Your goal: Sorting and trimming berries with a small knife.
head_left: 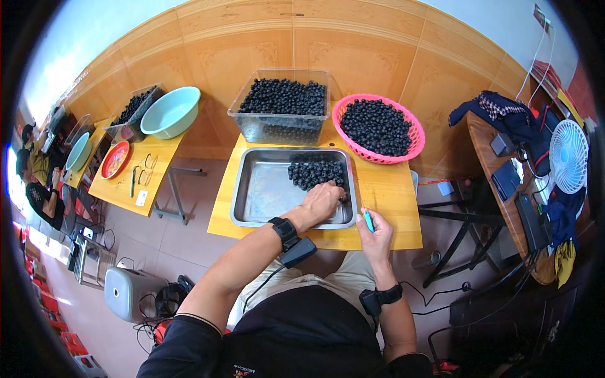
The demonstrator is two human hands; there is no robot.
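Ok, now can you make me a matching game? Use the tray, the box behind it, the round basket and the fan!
Column one:
1. Tray
2. Box behind the tray
3. Round basket
4. Fan

Column two:
A. Bright pink
B. Over at the far right
C. See-through
D. Silvery grey

Right pairs: 1-D, 2-C, 3-A, 4-B.

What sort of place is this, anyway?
Probably a workroom for handling produce by hand: dark, round, berry-like pieces lie in a metal tray and a pink plastic basket, and a second yellow table stands to the left.
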